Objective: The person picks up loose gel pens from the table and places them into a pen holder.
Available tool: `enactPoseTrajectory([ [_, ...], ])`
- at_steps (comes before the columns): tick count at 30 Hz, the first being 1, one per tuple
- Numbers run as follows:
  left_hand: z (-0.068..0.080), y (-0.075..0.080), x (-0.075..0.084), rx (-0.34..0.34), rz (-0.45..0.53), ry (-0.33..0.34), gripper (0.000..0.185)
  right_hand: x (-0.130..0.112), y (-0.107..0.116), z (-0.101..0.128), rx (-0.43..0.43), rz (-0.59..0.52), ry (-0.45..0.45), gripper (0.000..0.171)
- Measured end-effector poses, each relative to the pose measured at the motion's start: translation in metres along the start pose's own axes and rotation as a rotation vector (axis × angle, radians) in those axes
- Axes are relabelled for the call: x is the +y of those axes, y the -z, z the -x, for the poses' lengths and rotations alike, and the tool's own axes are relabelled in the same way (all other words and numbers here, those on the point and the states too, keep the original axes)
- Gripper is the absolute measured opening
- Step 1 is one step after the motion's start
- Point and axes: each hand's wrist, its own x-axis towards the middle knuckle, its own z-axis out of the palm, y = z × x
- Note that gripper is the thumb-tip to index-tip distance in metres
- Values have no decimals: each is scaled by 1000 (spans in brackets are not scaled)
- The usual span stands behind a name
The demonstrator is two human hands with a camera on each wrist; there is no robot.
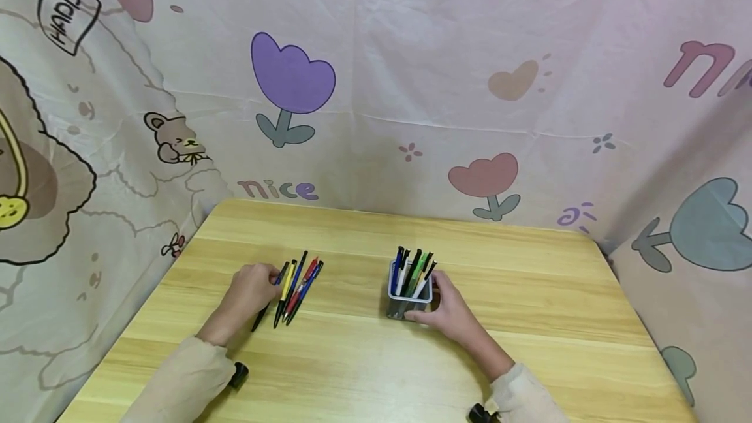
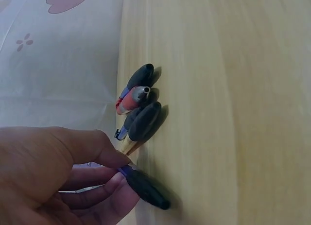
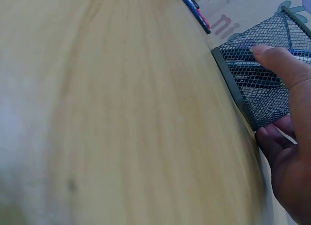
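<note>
On the left of the table, my left hand [image 1: 252, 289] pinches a dark pen between thumb and fingers. In the left wrist view that pen [image 2: 146, 190] has a black grip end and a bit of blue-purple barrel by the thumb. Close beside it lie a yellow pen [image 1: 286, 287], a red pen [image 1: 299, 292] and blue pens with black ends. My right hand [image 1: 451, 311] grips a square mesh pen holder [image 1: 401, 311], its thumb on the near side and fingers around the right. Several black, blue, white and green pens [image 1: 414, 274] stand in the holder.
The wooden table [image 1: 376, 371] reaches back to a patterned cloth [image 1: 399, 70] hanging behind it and on both sides. Black straps or devices show at both cuffs, one by the left sleeve [image 1: 182, 377] and one by the right sleeve [image 1: 525, 397].
</note>
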Motion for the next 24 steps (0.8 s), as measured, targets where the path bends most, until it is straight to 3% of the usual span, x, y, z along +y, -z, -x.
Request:
enactPoseTrajectory([
  [7,-1,3,1,44,18,-34,25,0,1,0,-3,-1,4,78],
  [24,-2,16,22,234,-16,-207,18,0,0,0,-3,-18,1,74],
])
